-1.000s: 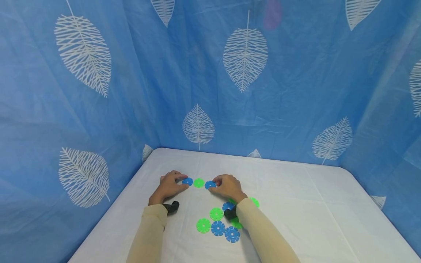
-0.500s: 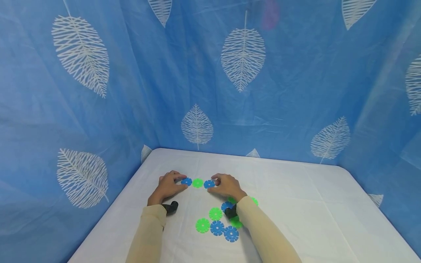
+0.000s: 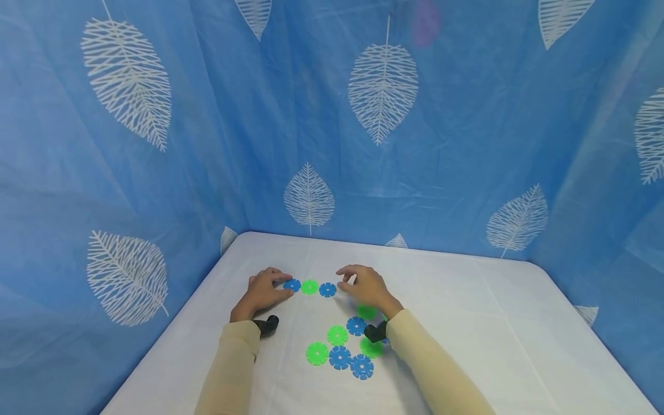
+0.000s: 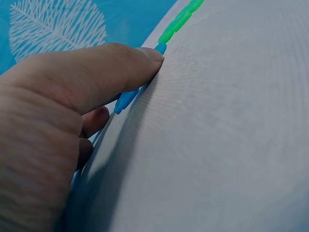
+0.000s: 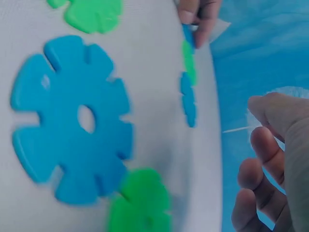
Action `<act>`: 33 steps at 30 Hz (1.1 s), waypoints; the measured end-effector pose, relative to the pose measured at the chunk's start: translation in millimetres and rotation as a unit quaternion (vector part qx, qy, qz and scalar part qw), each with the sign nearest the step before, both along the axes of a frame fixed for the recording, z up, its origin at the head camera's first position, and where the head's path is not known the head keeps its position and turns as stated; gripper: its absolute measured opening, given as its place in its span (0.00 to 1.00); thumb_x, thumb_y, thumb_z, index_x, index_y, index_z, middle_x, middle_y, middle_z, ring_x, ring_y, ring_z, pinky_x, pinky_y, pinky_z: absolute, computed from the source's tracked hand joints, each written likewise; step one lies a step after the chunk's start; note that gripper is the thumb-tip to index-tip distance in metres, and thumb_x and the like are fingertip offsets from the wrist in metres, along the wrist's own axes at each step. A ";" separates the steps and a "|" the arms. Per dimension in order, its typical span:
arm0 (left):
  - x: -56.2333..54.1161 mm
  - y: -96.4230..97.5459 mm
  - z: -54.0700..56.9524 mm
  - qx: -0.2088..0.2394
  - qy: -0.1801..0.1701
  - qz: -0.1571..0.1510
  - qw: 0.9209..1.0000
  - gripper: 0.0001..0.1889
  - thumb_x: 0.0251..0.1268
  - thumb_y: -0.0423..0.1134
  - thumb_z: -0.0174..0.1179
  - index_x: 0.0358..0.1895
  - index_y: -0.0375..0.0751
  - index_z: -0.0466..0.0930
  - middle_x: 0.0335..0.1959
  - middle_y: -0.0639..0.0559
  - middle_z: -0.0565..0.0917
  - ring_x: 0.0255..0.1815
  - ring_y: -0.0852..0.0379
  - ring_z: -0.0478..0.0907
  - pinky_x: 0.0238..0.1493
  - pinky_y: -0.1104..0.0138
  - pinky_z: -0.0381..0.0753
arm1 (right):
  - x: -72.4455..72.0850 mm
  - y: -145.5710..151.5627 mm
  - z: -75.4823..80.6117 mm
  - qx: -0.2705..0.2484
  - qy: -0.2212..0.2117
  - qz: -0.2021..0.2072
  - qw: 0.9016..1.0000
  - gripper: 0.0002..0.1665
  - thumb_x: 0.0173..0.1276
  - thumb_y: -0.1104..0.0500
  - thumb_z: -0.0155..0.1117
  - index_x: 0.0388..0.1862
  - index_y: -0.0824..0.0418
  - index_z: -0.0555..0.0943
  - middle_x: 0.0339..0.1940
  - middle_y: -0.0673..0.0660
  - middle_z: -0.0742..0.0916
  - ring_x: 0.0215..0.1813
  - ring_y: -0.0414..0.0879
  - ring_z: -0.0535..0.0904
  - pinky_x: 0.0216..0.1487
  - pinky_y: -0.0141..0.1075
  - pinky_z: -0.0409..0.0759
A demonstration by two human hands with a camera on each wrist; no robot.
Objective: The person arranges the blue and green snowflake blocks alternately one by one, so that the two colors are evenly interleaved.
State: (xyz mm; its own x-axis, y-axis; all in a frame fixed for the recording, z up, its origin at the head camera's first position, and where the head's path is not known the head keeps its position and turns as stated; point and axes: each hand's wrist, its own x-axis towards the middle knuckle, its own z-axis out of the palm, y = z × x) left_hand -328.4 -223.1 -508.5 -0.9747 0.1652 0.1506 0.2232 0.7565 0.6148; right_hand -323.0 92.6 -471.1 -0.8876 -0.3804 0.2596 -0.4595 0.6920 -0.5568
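Note:
Three notched plastic discs lie in a row toward the far side of the white table. My left hand [image 3: 264, 291] pinches the left blue disc [image 3: 289, 286] by its edges between thumb and fingers; in the left wrist view, the thumb lies along that disc's rim [image 4: 127, 99]. Beside it is a green disc [image 3: 306, 286], followed by another blue disc [image 3: 324, 290]. My right hand [image 3: 367, 287] hovers just right of this second blue disc, holding nothing. In the right wrist view its fingers [image 5: 266, 150] are loosely bent, apart from the row.
Several more blue and green discs lie nearer me, among them a green disc [image 3: 312, 353] and a blue disc [image 3: 358, 372]. My right forearm partly covers this group. Blue leaf-patterned curtains [image 3: 446, 144] enclose the white table [image 3: 493, 334].
My right hand has let go of the right blue disc and moved a little to the right. The left hand keeps its place on the left disc.

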 end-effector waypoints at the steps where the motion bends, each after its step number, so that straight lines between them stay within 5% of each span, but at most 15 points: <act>1: 0.0 0.4 -0.3 0.001 0.000 0.001 1.000 0.21 0.56 0.51 0.72 0.55 0.56 0.86 0.55 0.51 0.80 0.62 0.48 0.74 0.62 0.52 0.55 | 0.5 3.2 2.5 -0.005 0.005 -0.001 1.000 0.16 0.69 0.50 0.68 0.53 0.51 0.86 0.36 0.42 0.86 0.30 0.38 0.75 0.33 0.34 0.74; 24: 0.7 0.1 0.6 0.004 -0.003 0.003 1.000 0.22 0.55 0.52 0.73 0.54 0.57 0.86 0.54 0.52 0.80 0.59 0.49 0.74 0.63 0.52 0.56 | 35.2 72.1 40.9 -0.177 0.049 -0.013 0.983 0.13 0.71 0.56 0.66 0.52 0.57 0.85 0.40 0.55 0.86 0.26 0.42 0.78 0.25 0.33 0.75; 33: 2.1 0.8 1.1 0.010 -0.009 0.006 1.000 0.21 0.55 0.51 0.72 0.54 0.57 0.87 0.52 0.52 0.80 0.57 0.50 0.73 0.63 0.52 0.55 | 51.4 86.0 47.8 -0.178 0.075 -0.025 0.981 0.13 0.70 0.57 0.67 0.53 0.54 0.85 0.39 0.52 0.85 0.25 0.40 0.78 0.25 0.33 0.75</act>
